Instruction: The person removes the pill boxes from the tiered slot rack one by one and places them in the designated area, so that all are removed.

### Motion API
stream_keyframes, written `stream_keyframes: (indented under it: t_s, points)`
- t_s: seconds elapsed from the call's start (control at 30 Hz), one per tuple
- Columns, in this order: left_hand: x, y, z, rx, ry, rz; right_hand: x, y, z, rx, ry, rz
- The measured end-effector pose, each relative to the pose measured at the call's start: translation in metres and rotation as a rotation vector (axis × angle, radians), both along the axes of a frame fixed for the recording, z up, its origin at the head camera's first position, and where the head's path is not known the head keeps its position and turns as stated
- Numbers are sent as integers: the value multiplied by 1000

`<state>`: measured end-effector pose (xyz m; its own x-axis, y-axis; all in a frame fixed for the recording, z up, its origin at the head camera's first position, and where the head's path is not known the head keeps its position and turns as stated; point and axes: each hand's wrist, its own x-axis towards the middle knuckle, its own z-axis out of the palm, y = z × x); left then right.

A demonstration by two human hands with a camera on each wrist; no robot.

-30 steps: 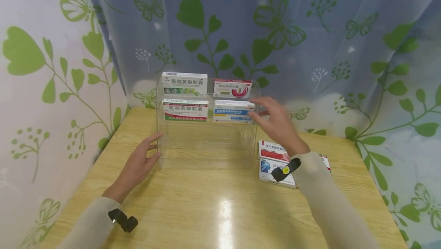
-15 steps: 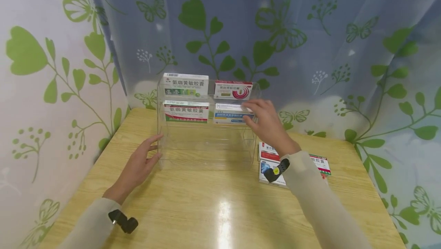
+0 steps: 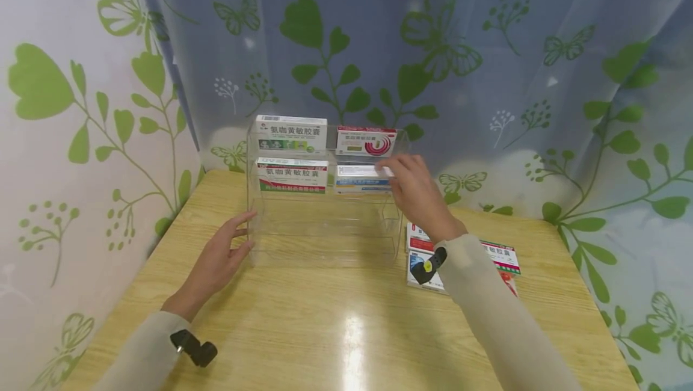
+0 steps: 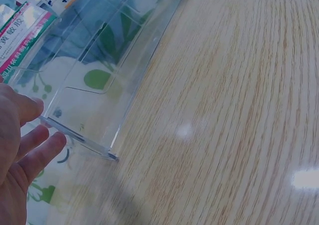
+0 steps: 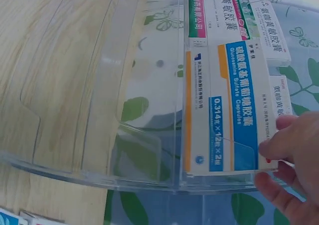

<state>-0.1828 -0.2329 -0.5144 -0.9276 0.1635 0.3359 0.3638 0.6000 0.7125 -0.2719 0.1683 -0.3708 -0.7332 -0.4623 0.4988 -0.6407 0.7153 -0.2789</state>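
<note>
A clear acrylic tiered stand [image 3: 325, 252] holds several medicine boxes in its upper tiers. At its left side is my left hand [image 3: 218, 255], with fairly straight fingers touching the side panel, seen close in the left wrist view. My right hand [image 3: 419, 195] is at the right end of the blue-and-white medicine box [image 5: 234, 105] in the second tier. The thumb lies on that box's front near the upper corner, with a finger at its top edge. Left of it sits a red-and-green medicine box [image 3: 291, 175]. Behind are a green-and-white box [image 3: 291, 135] and a red-and-white box [image 3: 365, 141].
More medicine boxes lie on the wooden table [image 3: 303, 331] right of the stand, among them a blue-and-white one [image 3: 424, 270] and a red-and-green one [image 3: 503, 257]. My right forearm partly covers this group. A leaf-patterned curtain [image 3: 346, 36] hangs behind the stand.
My right hand has shifted left along the blue-and-white box and its fingers have drawn closer together at the top edge. The left hand has stayed at the stand's side.
</note>
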Motion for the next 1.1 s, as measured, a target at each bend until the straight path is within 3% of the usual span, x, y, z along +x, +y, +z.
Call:
stream_keyframes:
  t_s: [0.13,0.33,0.6,0.83,1.1]
  points:
    - [0,0,0,5,-7,-5,-3,-1,-1,-57,-4,-26]
    - [0,1,1,9,-26,0,-1,7,9,-276,16,-3]
    - [0,2,3,-3,-29,9,19,36,30,-463,-121,-23]
    - [4,2,5,2,-21,11,52,79,25,-483,-275,-68]
    - [2,1,3,4,-35,4,90,137,-7,-377,-385,-159]
